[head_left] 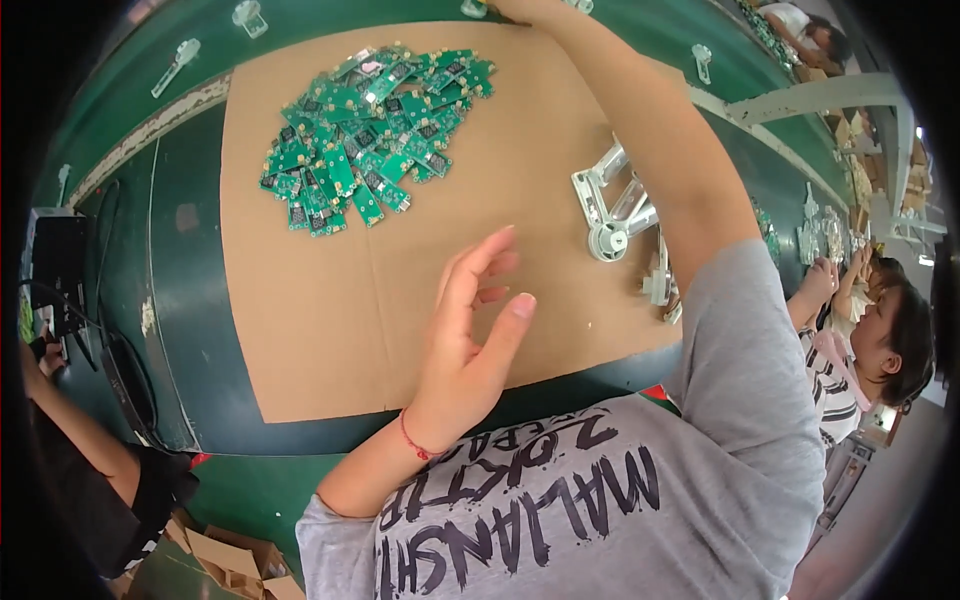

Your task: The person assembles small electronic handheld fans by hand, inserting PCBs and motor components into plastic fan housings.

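My left hand (470, 330) hovers above a brown cardboard sheet (400, 340) with its fingers loosely curved and apart, holding nothing. Stretched far out, my right arm reaches to the top edge, where my right hand (525, 9) is mostly cut off. A small whitish part (474, 8) is beside its fingertips; whether they grip it cannot be made out. Green circuit boards (370, 125) lie heaped on the far left of the sheet. White plastic housings with a round end (608, 240) rest at the right, partly hidden by my right arm.
Along the far green surface lie white plastic parts (178, 67). At left are a black box (55, 260) and a black power adapter (128, 380) with cables. A person's arm (90, 430) is at left; other people sit at right. Cardboard boxes (235, 560) stand lower left.
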The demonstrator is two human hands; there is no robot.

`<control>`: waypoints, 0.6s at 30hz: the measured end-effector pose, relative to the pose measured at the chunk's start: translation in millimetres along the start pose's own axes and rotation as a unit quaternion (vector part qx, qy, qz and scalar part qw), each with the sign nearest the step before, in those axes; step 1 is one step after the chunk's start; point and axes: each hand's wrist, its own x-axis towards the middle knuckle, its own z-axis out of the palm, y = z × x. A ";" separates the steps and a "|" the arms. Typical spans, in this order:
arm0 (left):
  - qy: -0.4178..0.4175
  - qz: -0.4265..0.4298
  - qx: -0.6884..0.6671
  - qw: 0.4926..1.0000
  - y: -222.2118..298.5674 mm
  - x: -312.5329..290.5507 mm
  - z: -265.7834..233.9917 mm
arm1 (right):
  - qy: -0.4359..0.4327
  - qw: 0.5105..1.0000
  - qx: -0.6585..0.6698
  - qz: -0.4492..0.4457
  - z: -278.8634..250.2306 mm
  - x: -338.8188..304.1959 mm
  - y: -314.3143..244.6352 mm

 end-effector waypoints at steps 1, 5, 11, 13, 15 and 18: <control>0.007 -0.006 0.000 1.000 -1.6 -2.7 -4.0 | 0.045 0.995 0.030 -0.080 -6.0 -8.4 -19.1; 0.043 0.015 0.006 0.999 -8.8 -11.6 -16.2 | 0.014 0.983 0.002 -0.181 -87.6 -132.2 -73.9; 0.023 0.009 0.012 1.000 -7.7 -15.9 -6.9 | 0.010 0.964 -0.168 -0.204 -105.9 -261.6 -6.5; -0.027 0.026 0.026 0.999 -3.9 -14.5 -7.1 | -0.025 0.973 -0.153 -0.170 -107.1 -261.1 -9.5; -0.009 0.076 0.097 0.992 -6.6 -16.9 -10.8 | 0.009 0.971 -0.124 -0.203 -113.5 -270.9 -27.3; 0.085 0.114 0.172 0.975 -0.6 -16.0 -5.1 | 0.090 0.943 -0.066 -0.314 -111.3 -295.5 -69.7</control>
